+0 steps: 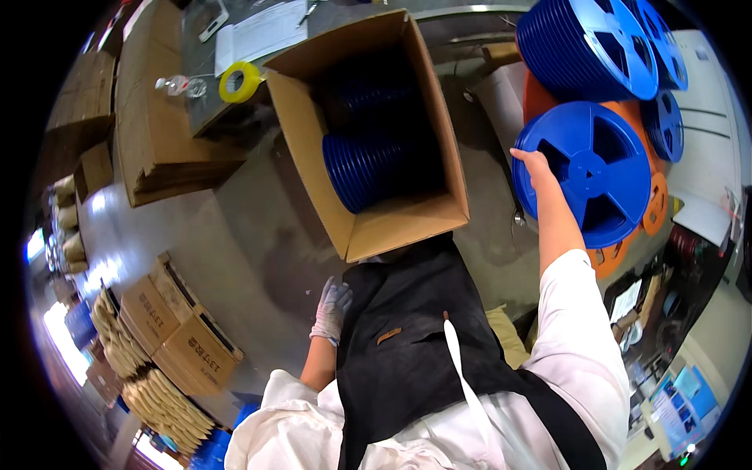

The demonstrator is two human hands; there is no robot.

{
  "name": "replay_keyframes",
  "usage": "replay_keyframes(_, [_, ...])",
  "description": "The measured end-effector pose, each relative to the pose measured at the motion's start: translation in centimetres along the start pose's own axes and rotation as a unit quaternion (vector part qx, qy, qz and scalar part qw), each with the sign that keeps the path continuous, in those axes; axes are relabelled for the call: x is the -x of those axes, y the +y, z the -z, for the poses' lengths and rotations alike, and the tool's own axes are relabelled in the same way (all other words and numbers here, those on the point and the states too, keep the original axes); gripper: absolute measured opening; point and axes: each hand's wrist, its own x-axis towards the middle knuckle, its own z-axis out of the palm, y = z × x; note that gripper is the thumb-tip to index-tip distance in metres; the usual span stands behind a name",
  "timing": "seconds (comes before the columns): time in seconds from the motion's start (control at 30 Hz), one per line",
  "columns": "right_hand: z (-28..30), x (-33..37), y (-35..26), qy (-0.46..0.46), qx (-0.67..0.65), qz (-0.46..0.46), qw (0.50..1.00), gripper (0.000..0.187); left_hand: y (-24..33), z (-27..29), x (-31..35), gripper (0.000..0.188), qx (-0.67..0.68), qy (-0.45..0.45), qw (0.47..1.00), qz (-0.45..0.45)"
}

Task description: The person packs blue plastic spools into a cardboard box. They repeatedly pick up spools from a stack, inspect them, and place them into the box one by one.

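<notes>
My right hand (534,168), bare, is at the left rim of a stack of blue plastic reels (590,174), gripping its edge; some of its fingers are hidden. My left hand (332,309) wears a pale glove and hangs beside my black apron, holding nothing, fingers apart. Before me stands an open cardboard box (403,227). Inside lie two rows of blue reels (356,174), stacked on edge; the far row is in deep shadow.
More blue reel stacks (587,47) stand at the far right on an orange surface (539,98). Yellow tape (240,82), a plastic bottle (182,85) and papers (262,35) lie on the table at far left. Cartons (196,352) sit on a pallet at near left.
</notes>
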Motion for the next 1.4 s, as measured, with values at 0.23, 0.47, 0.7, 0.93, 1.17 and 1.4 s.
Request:
replay_keyframes(0.23, [1.3, 6.1, 0.7, -0.031, 0.042, 0.042, 0.998, 0.057, -4.1, 0.8, 3.8, 0.056, 0.039, 0.029, 0.999, -0.023])
replay_keyframes(0.47, [13.4, 16.2, 1.5, -0.197, -0.087, 0.076, 0.973, 0.04, -6.4, 0.9, 1.3, 0.052, 0.017, -0.116, 0.988, -0.104])
replay_keyframes(0.7, [20.6, 34.1, -0.2, -0.316, -0.523, 0.215, 0.762, 0.039, 0.1, -7.6, 4.0, 0.049, 0.021, -0.157, 0.976, -0.148])
replay_keyframes(0.93, [13.5, 41.1, 2.1, -0.593, -0.562, 0.349, 0.459, 0.032, 14.7, -21.5, 18.6, 0.043, -0.271, -0.035, 0.717, -0.641])
replay_keyframes(1.17, [10.2, 44.5, -1.0, -0.684, -0.456, 0.373, 0.43, 0.022, 10.9, -30.3, 31.2, 0.067, -0.469, -0.181, 0.374, -0.779])
replay_keyframes(1.4, [7.8, 44.6, -2.7, -0.679, -0.433, 0.366, 0.466, 0.034, 15.4, -24.3, 19.3, 0.055, -0.455, 0.048, 0.504, -0.733])
